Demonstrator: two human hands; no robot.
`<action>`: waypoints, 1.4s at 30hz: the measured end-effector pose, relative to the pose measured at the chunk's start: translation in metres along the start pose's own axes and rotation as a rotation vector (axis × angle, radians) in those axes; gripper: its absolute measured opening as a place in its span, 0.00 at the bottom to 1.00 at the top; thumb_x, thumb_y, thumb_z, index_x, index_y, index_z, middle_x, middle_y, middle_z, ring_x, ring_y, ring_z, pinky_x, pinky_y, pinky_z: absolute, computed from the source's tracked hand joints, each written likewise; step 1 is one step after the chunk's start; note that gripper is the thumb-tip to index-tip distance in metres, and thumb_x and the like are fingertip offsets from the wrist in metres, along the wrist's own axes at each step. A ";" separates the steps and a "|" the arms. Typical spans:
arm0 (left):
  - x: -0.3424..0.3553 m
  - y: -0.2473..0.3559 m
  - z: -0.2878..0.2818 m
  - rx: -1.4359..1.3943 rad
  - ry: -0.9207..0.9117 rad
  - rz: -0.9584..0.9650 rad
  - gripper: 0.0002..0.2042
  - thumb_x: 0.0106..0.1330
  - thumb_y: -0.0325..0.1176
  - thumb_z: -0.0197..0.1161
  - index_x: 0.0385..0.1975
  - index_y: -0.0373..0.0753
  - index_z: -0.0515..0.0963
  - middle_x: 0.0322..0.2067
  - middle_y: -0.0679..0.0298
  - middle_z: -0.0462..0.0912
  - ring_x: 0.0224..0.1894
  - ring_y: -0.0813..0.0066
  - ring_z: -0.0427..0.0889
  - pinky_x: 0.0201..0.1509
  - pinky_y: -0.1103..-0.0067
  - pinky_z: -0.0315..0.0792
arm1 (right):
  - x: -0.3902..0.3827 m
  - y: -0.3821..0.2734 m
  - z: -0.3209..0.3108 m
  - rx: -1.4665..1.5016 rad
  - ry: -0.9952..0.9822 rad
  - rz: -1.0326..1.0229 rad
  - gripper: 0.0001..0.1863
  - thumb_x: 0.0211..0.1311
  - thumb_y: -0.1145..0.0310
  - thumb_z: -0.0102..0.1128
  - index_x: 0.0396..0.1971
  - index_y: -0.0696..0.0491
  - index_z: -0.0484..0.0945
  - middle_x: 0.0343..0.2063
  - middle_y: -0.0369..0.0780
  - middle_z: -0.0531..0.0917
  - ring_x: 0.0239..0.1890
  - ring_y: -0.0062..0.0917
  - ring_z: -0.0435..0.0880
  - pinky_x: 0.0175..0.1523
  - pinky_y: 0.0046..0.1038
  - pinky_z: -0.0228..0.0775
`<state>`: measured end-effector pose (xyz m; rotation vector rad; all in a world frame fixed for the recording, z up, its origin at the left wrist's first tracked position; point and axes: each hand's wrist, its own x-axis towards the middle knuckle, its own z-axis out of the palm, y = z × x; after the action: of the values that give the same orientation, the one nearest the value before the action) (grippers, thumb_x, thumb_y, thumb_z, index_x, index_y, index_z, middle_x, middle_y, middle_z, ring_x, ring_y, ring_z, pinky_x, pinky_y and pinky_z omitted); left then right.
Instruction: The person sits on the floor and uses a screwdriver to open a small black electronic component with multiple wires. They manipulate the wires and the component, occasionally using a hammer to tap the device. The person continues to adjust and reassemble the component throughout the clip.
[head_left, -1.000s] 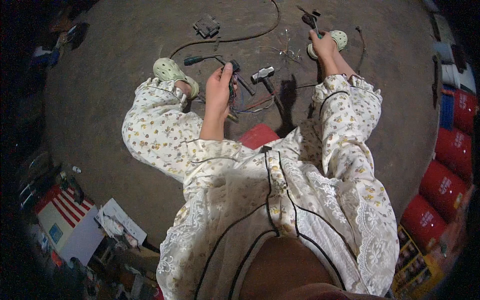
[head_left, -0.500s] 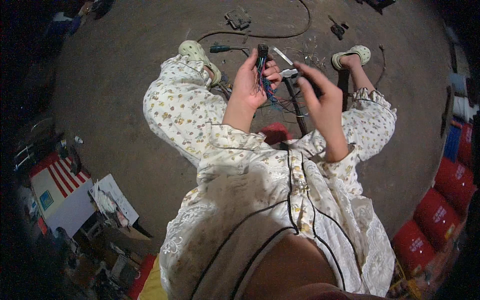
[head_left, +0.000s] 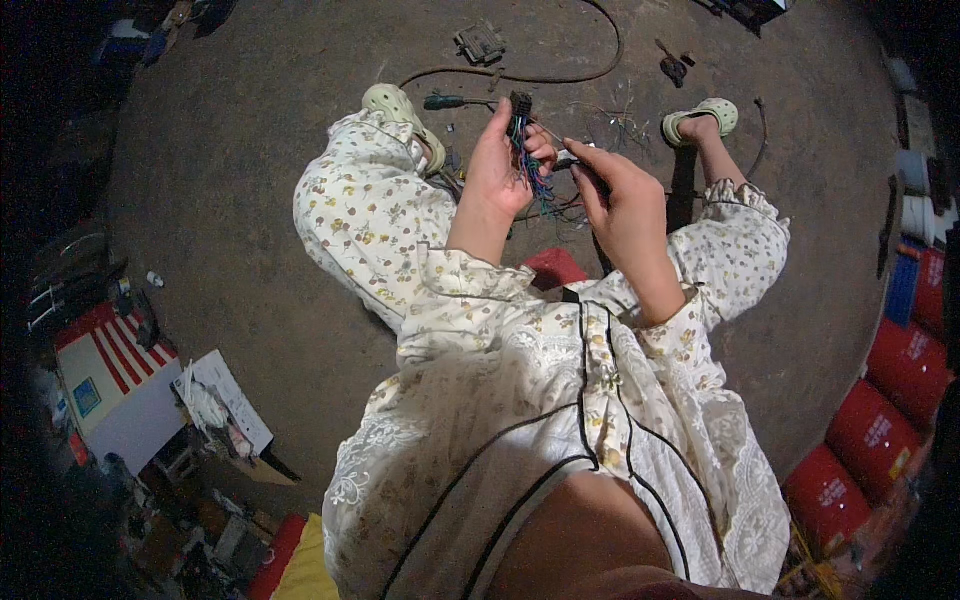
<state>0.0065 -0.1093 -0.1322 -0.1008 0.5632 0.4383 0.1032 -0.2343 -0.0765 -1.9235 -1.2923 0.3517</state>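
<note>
My left hand [head_left: 488,175] is closed around a dark wire connector [head_left: 521,104], held upright between thumb and fingers. Several thin coloured wires [head_left: 530,170] hang from it across the palm. My right hand [head_left: 628,198] is closed on a slim blade-like tool [head_left: 549,132], pinched between thumb and forefinger. The tool appears nearly edge-on, its tip pointing at the wires and left fingers; whether it touches them I cannot tell. Beyond the left hand, a green-and-black cylindrical plug [head_left: 445,102] lies on the floor.
A long brown cable [head_left: 555,78] curves over the floor, with a dark metal block [head_left: 481,43] behind it. Wire scraps [head_left: 620,122] lie between my feet. Red containers [head_left: 870,430] line the right; a striped box [head_left: 130,390] stands at left.
My right hand has moved left, closer to the left hand, and its fingers have drawn in. The tool has turned from broad side to nearly edge-on. My left hand keeps the connector.
</note>
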 end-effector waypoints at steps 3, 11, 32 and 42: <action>0.003 0.000 -0.005 0.046 0.030 0.031 0.19 0.64 0.50 0.53 0.24 0.39 0.67 0.15 0.69 0.65 0.18 0.79 0.65 0.23 0.81 0.61 | 0.004 -0.003 -0.004 -0.075 -0.026 -0.058 0.12 0.53 0.73 0.58 0.39 0.51 0.79 0.23 0.44 0.78 0.25 0.40 0.78 0.29 0.35 0.69; 0.011 -0.010 -0.017 0.152 0.219 0.294 0.15 0.65 0.45 0.54 0.25 0.40 0.68 0.15 0.70 0.66 0.16 0.81 0.64 0.20 0.83 0.60 | 0.005 0.006 0.014 -0.142 -0.105 -0.036 0.13 0.52 0.75 0.59 0.39 0.52 0.79 0.28 0.45 0.80 0.28 0.39 0.80 0.31 0.32 0.70; -0.016 -0.030 0.017 0.830 0.003 0.720 0.09 0.61 0.36 0.63 0.30 0.37 0.73 0.20 0.73 0.71 0.19 0.89 0.66 0.20 0.88 0.60 | -0.029 0.048 0.038 0.452 0.025 -0.007 0.17 0.62 0.69 0.51 0.50 0.59 0.71 0.40 0.44 0.81 0.38 0.33 0.82 0.40 0.28 0.72; -0.006 -0.040 0.005 0.525 0.037 0.658 0.09 0.64 0.37 0.59 0.29 0.39 0.71 0.20 0.72 0.71 0.19 0.86 0.67 0.22 0.87 0.60 | -0.031 0.016 0.019 0.392 -0.110 0.311 0.12 0.62 0.70 0.51 0.44 0.53 0.73 0.26 0.48 0.78 0.25 0.41 0.79 0.30 0.33 0.69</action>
<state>0.0216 -0.1464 -0.1253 0.5975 0.7283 0.9108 0.0887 -0.2562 -0.1063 -1.7785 -0.9035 0.8155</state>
